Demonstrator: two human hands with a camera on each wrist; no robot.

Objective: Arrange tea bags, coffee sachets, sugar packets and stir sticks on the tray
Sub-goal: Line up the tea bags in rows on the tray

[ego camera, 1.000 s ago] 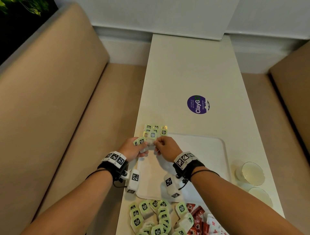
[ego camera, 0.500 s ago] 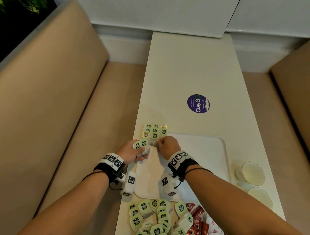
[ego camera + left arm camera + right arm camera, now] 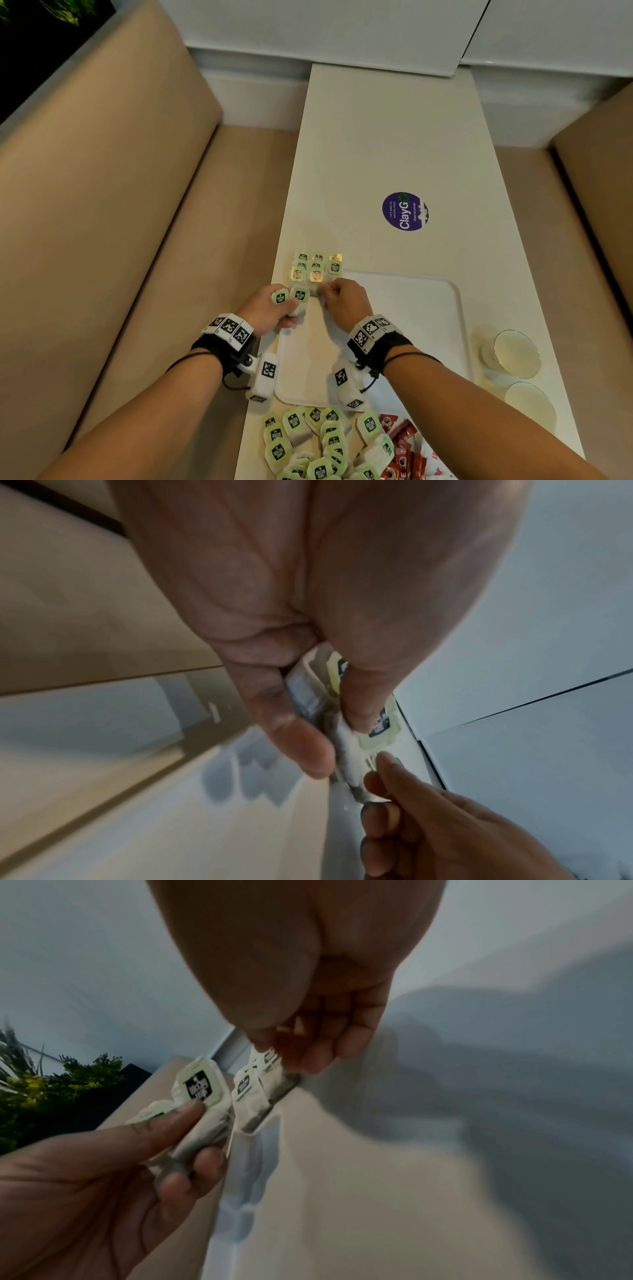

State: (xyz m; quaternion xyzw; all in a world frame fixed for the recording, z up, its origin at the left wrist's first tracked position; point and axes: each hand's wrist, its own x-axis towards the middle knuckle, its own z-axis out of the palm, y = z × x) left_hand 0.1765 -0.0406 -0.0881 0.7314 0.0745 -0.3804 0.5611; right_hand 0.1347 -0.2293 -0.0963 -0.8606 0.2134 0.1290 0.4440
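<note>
A white tray point(image 3: 418, 318) lies on the long table. Several tea bags with green tags point(image 3: 317, 267) sit in rows at the tray's far left corner. My left hand point(image 3: 274, 308) grips a small stack of tea bags point(image 3: 291, 298), also seen as tea bags point(image 3: 202, 1096) in the right wrist view, between thumb and fingers. My right hand point(image 3: 342, 298), just right of it, pinches one tea bag point(image 3: 263, 1096) low over the tray beside the rows. A heap of loose tea bags point(image 3: 308, 442) and red coffee sachets point(image 3: 404, 445) lies at the near table edge.
Two clear glass cups point(image 3: 513, 353) stand right of the tray near the table's right edge. A round purple sticker point(image 3: 405, 211) marks the table point(image 3: 383, 137) beyond the tray. Beige bench seats point(image 3: 102, 205) flank the table on both sides.
Both hands have dropped slightly toward the tray's far left corner. The right hand has drawn one tea bag away from the left hand's stack.
</note>
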